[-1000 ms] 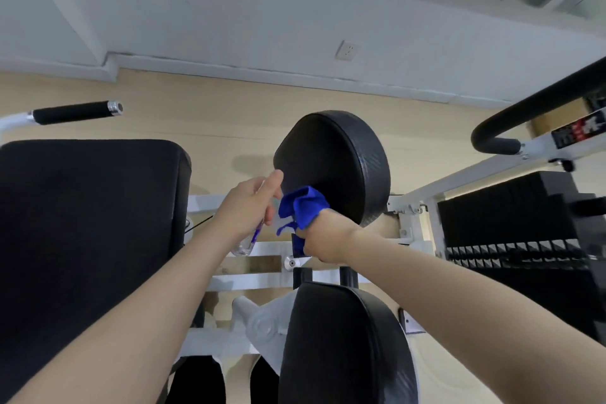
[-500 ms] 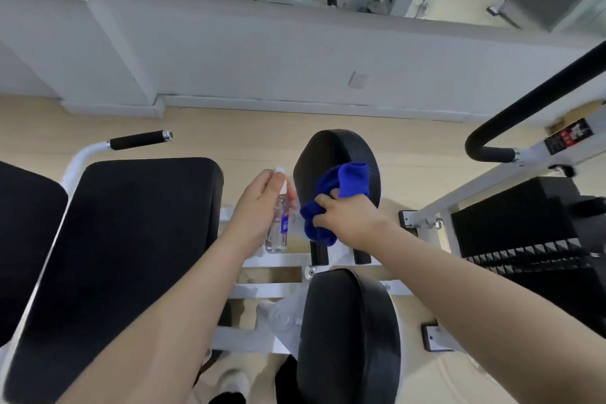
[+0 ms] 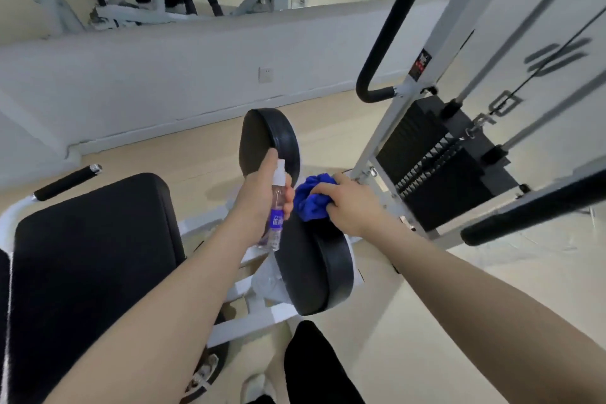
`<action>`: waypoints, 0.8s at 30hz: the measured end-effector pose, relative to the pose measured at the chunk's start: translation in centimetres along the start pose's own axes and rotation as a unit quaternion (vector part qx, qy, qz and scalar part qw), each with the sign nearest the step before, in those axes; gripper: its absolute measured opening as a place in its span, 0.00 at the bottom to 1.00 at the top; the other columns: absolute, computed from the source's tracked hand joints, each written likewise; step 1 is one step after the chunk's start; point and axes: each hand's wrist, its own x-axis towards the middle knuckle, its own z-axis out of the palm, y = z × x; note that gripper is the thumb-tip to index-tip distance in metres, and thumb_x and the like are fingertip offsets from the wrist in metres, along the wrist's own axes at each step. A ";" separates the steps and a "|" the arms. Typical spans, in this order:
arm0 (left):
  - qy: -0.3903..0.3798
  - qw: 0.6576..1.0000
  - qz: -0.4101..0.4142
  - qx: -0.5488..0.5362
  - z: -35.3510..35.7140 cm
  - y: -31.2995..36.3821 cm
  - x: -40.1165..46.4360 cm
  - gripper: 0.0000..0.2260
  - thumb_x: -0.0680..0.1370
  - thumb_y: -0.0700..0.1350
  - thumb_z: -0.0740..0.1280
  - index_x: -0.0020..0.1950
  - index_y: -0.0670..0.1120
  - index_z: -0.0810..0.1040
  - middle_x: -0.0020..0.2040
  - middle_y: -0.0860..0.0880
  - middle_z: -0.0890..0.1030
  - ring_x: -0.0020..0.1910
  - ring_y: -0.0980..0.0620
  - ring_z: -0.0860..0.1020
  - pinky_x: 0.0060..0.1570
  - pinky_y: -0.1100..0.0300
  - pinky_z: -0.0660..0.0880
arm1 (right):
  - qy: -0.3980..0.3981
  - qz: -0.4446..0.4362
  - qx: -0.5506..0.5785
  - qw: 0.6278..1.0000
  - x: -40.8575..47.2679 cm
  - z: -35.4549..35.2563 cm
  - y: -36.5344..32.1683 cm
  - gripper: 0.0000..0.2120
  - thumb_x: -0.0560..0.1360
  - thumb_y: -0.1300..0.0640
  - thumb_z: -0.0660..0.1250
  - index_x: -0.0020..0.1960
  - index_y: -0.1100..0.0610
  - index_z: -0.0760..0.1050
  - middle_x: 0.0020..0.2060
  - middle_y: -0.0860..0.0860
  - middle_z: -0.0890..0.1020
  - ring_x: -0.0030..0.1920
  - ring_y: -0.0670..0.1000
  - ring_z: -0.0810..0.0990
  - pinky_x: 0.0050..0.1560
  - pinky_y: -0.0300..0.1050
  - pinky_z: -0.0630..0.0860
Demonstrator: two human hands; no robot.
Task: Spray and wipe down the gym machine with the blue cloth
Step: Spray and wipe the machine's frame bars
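Two bare forearms reaching forward over a white-framed gym machine, seen from above. Largest, at lower left: a broad black seat pad. At right: a black weight stack between pale guide rods, with a curved black handle above. In the middle: two round black leg pads, the far pad tilted on edge, the near pad just below the hands. Right hand clamped around a bunched blue cloth, pressed against the near pad's upper edge. Left hand wrapped around a small clear spray bottle with a purple label, held upright, forefinger up at the white nozzle, just beside the cloth. Beyond: beige floor, a low white wall with a socket.
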 end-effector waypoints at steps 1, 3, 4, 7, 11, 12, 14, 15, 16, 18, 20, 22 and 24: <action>-0.022 0.999 -0.015 -0.020 0.8 -0.2 -0.4 0.24 0.78 0.62 0.56 0.31 0.45 0.71 0.25 0.48 0.72 0.21 0.53 0.67 0.22 0.64 0.65 | 0.002 0.015 0.009 1.000 -1.2 0.0 0.4 0.19 0.75 0.61 0.56 0.63 0.49 0.72 0.56 0.54 0.72 0.54 0.58 0.73 0.53 0.48 0.71; -0.061 0.998 -0.004 -0.009 2.9 -0.7 -1.1 0.27 0.78 0.63 0.55 0.29 0.45 0.70 0.26 0.46 0.74 0.21 0.52 0.68 0.21 0.63 0.66 | 0.002 0.055 0.040 0.998 -4.6 -0.4 1.3 0.19 0.74 0.61 0.56 0.62 0.49 0.73 0.56 0.54 0.73 0.55 0.57 0.73 0.55 0.50 0.70; -0.073 0.997 0.008 -0.006 3.7 -0.9 -1.2 0.28 0.79 0.63 0.53 0.28 0.45 0.70 0.26 0.46 0.74 0.21 0.51 0.68 0.22 0.63 0.66 | -0.007 0.067 0.060 0.996 -5.9 -0.5 1.6 0.19 0.74 0.58 0.55 0.62 0.48 0.73 0.55 0.54 0.73 0.56 0.56 0.72 0.56 0.50 0.69; -0.144 0.989 0.023 0.001 7.6 -1.0 -2.6 0.29 0.80 0.62 0.51 0.25 0.47 0.70 0.26 0.47 0.72 0.23 0.50 0.68 0.26 0.61 0.68 | -0.008 0.072 0.118 0.990 -10.7 -2.0 2.6 0.22 0.68 0.46 0.53 0.60 0.44 0.74 0.53 0.52 0.73 0.55 0.53 0.70 0.57 0.49 0.61; -0.222 0.972 0.065 0.045 13.8 -1.4 -5.0 0.29 0.80 0.61 0.51 0.24 0.47 0.69 0.27 0.47 0.71 0.26 0.51 0.68 0.33 0.58 0.66 | 0.063 0.092 0.143 0.983 -13.6 -3.2 3.5 0.20 0.70 0.34 0.63 0.52 0.47 0.77 0.48 0.50 0.77 0.50 0.49 0.73 0.55 0.49 0.65; -0.228 0.968 0.078 0.070 15.0 -1.5 -5.6 0.28 0.79 0.61 0.52 0.25 0.46 0.70 0.28 0.47 0.71 0.27 0.52 0.69 0.33 0.57 0.67 | 0.088 0.106 0.161 0.977 -13.9 -3.3 3.8 0.20 0.70 0.35 0.65 0.50 0.50 0.78 0.46 0.51 0.78 0.48 0.49 0.75 0.54 0.50 0.69; -0.212 0.957 0.113 0.164 17.3 -2.0 -6.6 0.27 0.79 0.61 0.53 0.30 0.44 0.73 0.31 0.46 0.74 0.29 0.51 0.72 0.36 0.56 0.70 | 0.123 0.127 0.203 0.963 -15.3 -3.4 4.7 0.19 0.70 0.38 0.66 0.48 0.52 0.77 0.43 0.50 0.79 0.45 0.49 0.77 0.53 0.52 0.73; -0.193 0.950 0.127 0.212 18.0 -2.2 -7.0 0.27 0.79 0.61 0.53 0.34 0.42 0.75 0.32 0.46 0.76 0.31 0.51 0.74 0.38 0.55 0.72 | 0.137 0.137 0.217 0.957 -15.7 -3.3 5.1 0.17 0.70 0.39 0.66 0.47 0.52 0.77 0.42 0.48 0.78 0.45 0.49 0.77 0.52 0.50 0.74; -0.177 0.944 0.132 0.245 19.1 -2.6 -7.3 0.28 0.79 0.61 0.52 0.37 0.41 0.77 0.33 0.46 0.78 0.33 0.50 0.76 0.40 0.55 0.73 | 0.158 0.154 0.223 0.950 -16.6 -3.3 5.7 0.15 0.70 0.40 0.66 0.44 0.51 0.76 0.39 0.46 0.77 0.43 0.48 0.76 0.49 0.47 0.73; -0.133 0.949 0.112 0.261 21.0 -3.5 -8.0 0.28 0.78 0.64 0.52 0.41 0.42 0.79 0.36 0.46 0.81 0.38 0.49 0.79 0.42 0.55 0.75 | 0.221 0.196 0.194 0.936 -18.3 -3.1 6.7 0.13 0.70 0.40 0.66 0.40 0.49 0.73 0.34 0.43 0.71 0.40 0.46 0.72 0.45 0.45 0.69; -0.125 0.964 0.086 0.219 22.8 -4.6 -8.9 0.28 0.77 0.66 0.53 0.41 0.43 0.79 0.38 0.47 0.82 0.39 0.50 0.80 0.40 0.58 0.76 | 0.260 0.236 0.139 0.926 -19.8 -2.9 7.8 0.14 0.70 0.38 0.64 0.44 0.48 0.73 0.36 0.44 0.68 0.42 0.48 0.71 0.49 0.49 0.68; -0.145 0.968 0.077 0.187 24.9 -5.7 -9.7 0.27 0.77 0.65 0.54 0.37 0.43 0.76 0.36 0.44 0.79 0.36 0.50 0.78 0.40 0.58 0.76 | 0.261 0.259 0.101 0.925 -21.3 -3.1 9.0 0.18 0.70 0.38 0.63 0.54 0.48 0.74 0.41 0.47 0.69 0.46 0.51 0.72 0.54 0.51 0.67; -0.146 0.969 0.089 0.179 27.7 -6.3 -10.9 0.27 0.76 0.64 0.55 0.33 0.42 0.72 0.35 0.41 0.75 0.35 0.49 0.74 0.39 0.57 0.74 | 0.244 0.243 0.060 0.937 -23.5 -4.1 11.3 0.22 0.71 0.38 0.62 0.60 0.48 0.72 0.44 0.49 0.68 0.49 0.52 0.71 0.55 0.51 0.67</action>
